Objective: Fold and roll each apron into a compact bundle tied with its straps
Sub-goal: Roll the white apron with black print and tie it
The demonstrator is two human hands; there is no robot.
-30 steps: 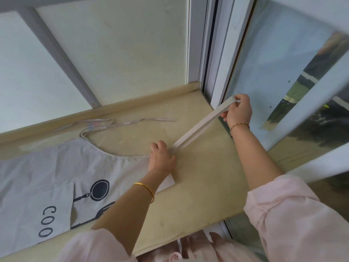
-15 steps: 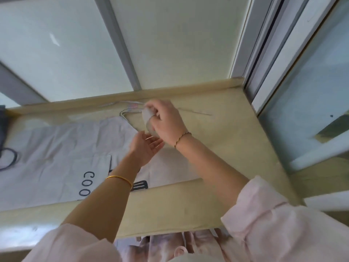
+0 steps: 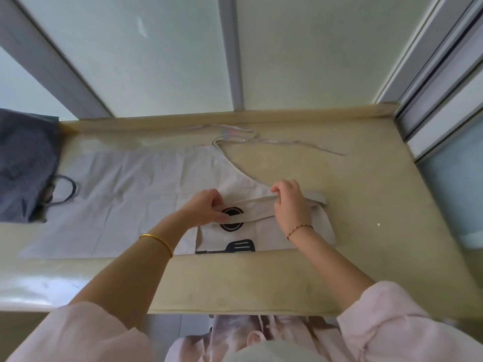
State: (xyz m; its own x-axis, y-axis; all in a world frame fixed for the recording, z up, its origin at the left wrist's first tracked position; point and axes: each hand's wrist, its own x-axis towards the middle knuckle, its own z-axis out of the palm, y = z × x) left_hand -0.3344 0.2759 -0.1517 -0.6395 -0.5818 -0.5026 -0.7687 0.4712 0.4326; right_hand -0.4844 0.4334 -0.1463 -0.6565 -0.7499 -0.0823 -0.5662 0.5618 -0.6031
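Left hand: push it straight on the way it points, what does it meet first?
Probably the right hand. The left hand points up-right along the folded strap that both hands pinch, lying on the apron. Both seem at cloth level, but one view leaves depth uncertain.

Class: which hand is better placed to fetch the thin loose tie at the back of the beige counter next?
Probably the right. The right hand pinches the wide grey strap nearer the thin loose tie, which trails rightward; the left hand holds that strap further left, over the pale grey apron.
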